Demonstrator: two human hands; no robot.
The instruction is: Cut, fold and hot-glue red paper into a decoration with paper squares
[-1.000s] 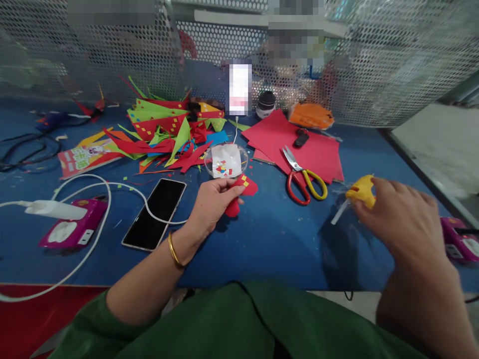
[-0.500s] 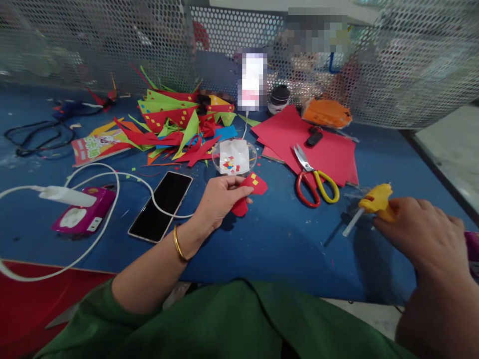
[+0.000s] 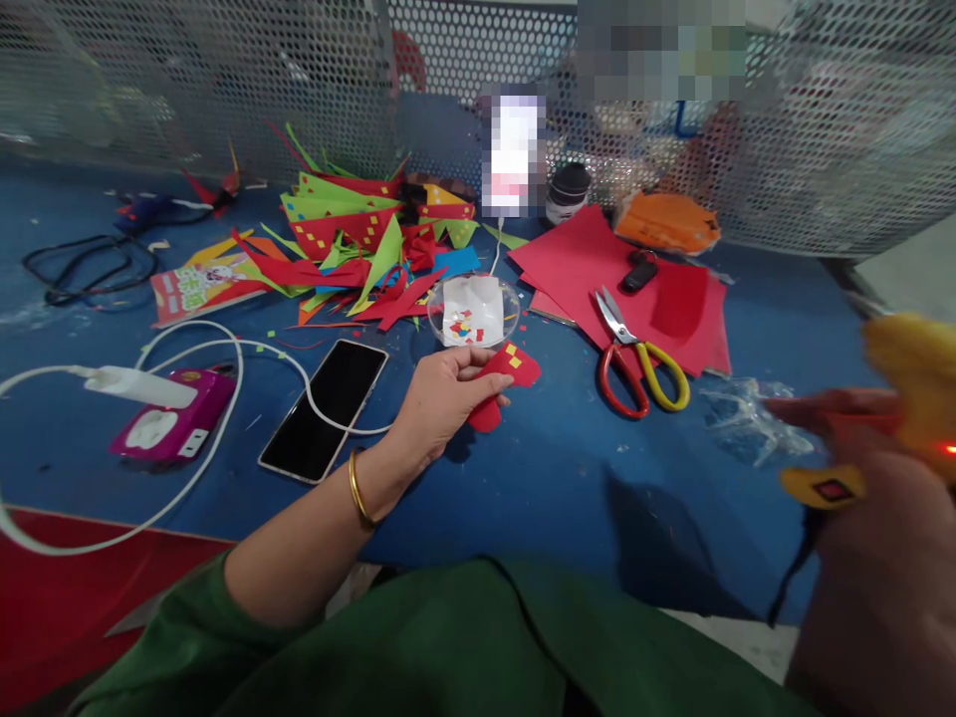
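My left hand (image 3: 440,403) pinches a folded piece of red paper (image 3: 525,370) between thumb and fingers, just above the blue table. Small yellow squares are stuck on that paper. At the right edge my right hand (image 3: 881,508) is wrapped round a yellow hot glue gun (image 3: 915,378), blurred by motion and partly out of view; a red light glows on it. Beyond my left hand lies a clear round dish (image 3: 517,311) with white paper and tiny coloured bits. Scissors (image 3: 623,335) with one red and one yellow handle lie between the hands, touched by neither.
A dark-screened phone (image 3: 321,418), a white cable and a purple socket block (image 3: 201,413) lie left. Behind are a pile of coloured paper strips (image 3: 358,274), red sheets (image 3: 557,257) with a black key fob (image 3: 640,271), a black-capped bottle (image 3: 569,189) and an orange packet (image 3: 664,221).
My right hand has lifted the glue gun and turned it, its yellow body now towards the right edge. Crumpled clear plastic shows where it was. My left hand keeps its hold.
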